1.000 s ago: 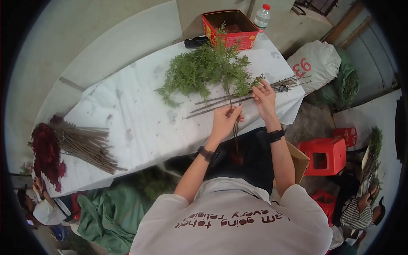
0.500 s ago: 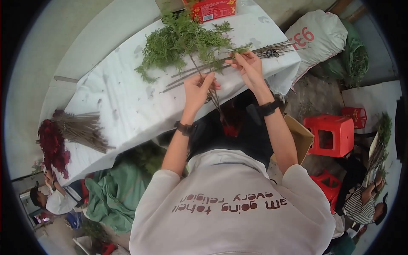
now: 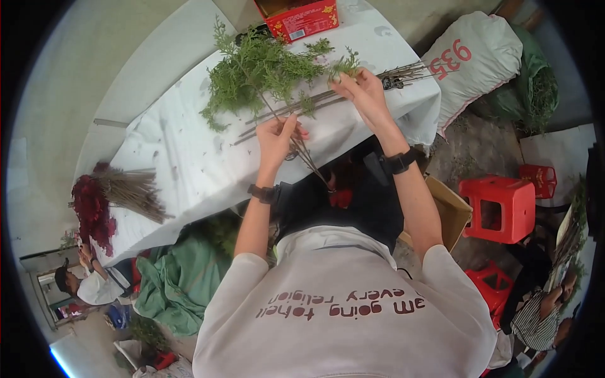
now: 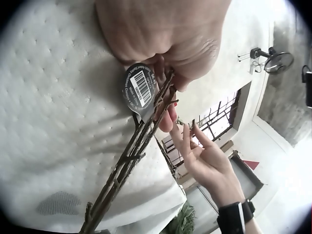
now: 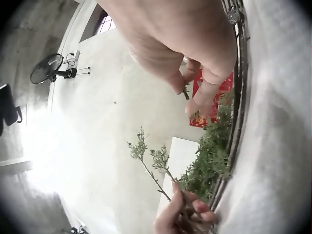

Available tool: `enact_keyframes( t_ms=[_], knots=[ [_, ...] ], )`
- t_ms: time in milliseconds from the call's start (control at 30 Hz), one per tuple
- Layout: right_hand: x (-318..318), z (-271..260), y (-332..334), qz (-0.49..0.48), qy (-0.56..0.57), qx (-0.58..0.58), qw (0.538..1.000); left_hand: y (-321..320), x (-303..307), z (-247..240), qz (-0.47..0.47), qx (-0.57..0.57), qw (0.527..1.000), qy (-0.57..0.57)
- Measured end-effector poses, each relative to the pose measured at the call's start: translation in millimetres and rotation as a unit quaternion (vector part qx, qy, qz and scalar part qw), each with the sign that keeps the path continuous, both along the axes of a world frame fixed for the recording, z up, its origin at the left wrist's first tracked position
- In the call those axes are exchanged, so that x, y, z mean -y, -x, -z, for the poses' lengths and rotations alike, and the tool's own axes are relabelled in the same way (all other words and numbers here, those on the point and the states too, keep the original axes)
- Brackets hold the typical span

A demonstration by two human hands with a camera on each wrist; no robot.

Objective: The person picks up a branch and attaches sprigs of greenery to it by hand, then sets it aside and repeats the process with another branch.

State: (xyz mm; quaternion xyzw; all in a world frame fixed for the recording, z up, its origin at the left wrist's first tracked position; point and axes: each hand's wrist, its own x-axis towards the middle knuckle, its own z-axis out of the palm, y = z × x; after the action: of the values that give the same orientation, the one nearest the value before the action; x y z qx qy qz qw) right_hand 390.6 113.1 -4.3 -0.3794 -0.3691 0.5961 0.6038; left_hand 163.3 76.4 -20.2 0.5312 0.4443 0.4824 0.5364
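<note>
The left hand (image 3: 275,143) grips several thin brown stems (image 4: 124,165) of a leafy green branch (image 3: 242,69). A round black barcode tag (image 4: 140,88) hangs beside the stems under that hand. Over the table, the right hand (image 3: 367,101) pinches a small green sprig (image 3: 346,64), a little to the right of the left hand. In the right wrist view, the right hand (image 5: 185,48) has a short cut-looking stem end (image 5: 186,93) between thumb and fingers. Long bare stems (image 3: 328,99) lie on the white table (image 3: 189,145) below both hands.
A red box (image 3: 302,20) stands at the table's back. Dark red flowers (image 3: 91,205) with bundled stems lie at the left end. A white sack (image 3: 472,66), a red stool (image 3: 498,208) and a cardboard box (image 3: 450,211) are at the right. People sit at both sides.
The head view has shifted, so the table and box appear higher. The right hand has drawn apart from the held branch with the sprig in its fingers. The left hand keeps its grip on the stems.
</note>
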Motion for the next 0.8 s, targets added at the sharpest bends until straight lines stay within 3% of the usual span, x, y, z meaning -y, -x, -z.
enact_keyframes(
  t_ms=[100,133,233,400,500,533,600,633,700,733,800],
  knots=[
    [-18.3,-10.4,3.3,0.035,-0.114,0.121,0.985,-0.6,0.9,-0.7,-0.004,0.008,1.000,0.002],
    [-22.7,-14.0,1.8,0.032,-0.114,0.121,0.986,-0.5,1.9,-0.4,-0.007,0.008,1.000,0.003],
    [-34.9,-25.6,-7.2,-0.033,-0.118,0.267,0.956,-0.4,0.6,-1.0,-0.005,0.003,1.000,0.003],
    [-4.7,-36.9,-19.0,0.001,-0.081,0.237,0.968,0.7,-0.2,-0.6,-0.011,0.003,1.000,0.009],
    [62.5,-38.4,-32.8,-0.264,-0.036,0.184,0.946,1.9,0.1,-1.1,-0.013,0.013,1.000,0.008],
    [80.1,-34.3,-37.6,-0.359,0.012,0.135,0.923,3.7,-0.9,-1.5,-0.018,0.013,1.000,0.010],
    [92.3,17.4,-48.7,-0.493,0.054,0.199,0.845,5.0,-1.7,-1.4,-0.016,0.016,1.000,0.012],
    [93.4,48.4,-44.4,-0.491,0.057,0.199,0.846,2.9,-0.6,-0.5,-0.011,0.019,1.000,0.013],
    [83.9,98.4,-39.3,-0.457,-0.014,0.393,0.798,1.4,-0.5,3.1,-0.005,0.012,1.000,0.006],
    [78.2,101.1,-32.3,-0.451,-0.013,0.396,0.800,2.2,-1.9,3.8,-0.007,0.003,1.000,-0.004],
    [64.4,106.7,-4.8,-0.457,-0.032,0.529,0.714,4.3,-2.0,4.2,-0.014,-0.009,1.000,-0.018]
  ],
)
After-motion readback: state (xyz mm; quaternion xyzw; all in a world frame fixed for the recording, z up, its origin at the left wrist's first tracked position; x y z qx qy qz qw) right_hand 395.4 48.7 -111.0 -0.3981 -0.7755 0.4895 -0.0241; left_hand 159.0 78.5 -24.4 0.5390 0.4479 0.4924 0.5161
